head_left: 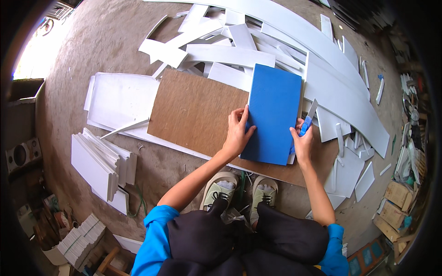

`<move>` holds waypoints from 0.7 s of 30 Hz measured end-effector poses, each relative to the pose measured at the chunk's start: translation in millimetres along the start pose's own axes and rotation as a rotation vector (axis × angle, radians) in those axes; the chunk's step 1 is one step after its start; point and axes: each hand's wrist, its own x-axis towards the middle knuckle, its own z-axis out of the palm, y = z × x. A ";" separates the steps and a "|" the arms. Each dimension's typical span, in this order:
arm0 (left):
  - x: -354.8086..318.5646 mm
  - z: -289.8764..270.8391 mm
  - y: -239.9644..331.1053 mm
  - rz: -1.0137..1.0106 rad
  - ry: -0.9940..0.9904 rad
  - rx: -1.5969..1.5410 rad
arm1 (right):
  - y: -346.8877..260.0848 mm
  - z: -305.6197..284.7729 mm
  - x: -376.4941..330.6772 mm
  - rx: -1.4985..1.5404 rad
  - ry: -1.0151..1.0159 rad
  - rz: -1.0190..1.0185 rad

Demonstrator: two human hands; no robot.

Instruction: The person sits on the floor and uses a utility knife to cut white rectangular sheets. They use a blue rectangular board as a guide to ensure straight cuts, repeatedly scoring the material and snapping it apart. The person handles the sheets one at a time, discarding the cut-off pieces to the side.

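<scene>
A rectangular blue board (273, 108) lies over a brown wooden board (193, 110) in front of me, with thin white edges showing beneath it. My left hand (238, 130) grips the blue board's left edge, thumb and fingers curled around that side. In my right hand (302, 141) is a utility knife (308, 122) with a blue handle, its blade out and pointing up and away from me. The right thumb rests against the blue board's right edge. Part of the knife handle is hidden by the fingers.
Loose white strips and offcuts (230, 55) pile up beyond the boards, with a long curved white sheet (340, 78) at the right. Stacked white panels (94, 163) stand at the left. A white sheet (122, 99) lies under the brown board. My shoes (218, 189) are close to its near edge.
</scene>
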 end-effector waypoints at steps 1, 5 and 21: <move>-0.3 -0.1 -0.2 -0.002 0.004 0.005 | -3.8 -0.2 -0.3 -0.023 -0.004 0.002; -0.2 -1.5 -0.8 0.044 0.013 0.041 | -7.2 0.5 1.4 -0.001 -0.006 -0.011; 105.6 0.1 6.1 0.228 0.208 0.211 | -8.3 -2.2 3.3 -0.050 -0.070 0.003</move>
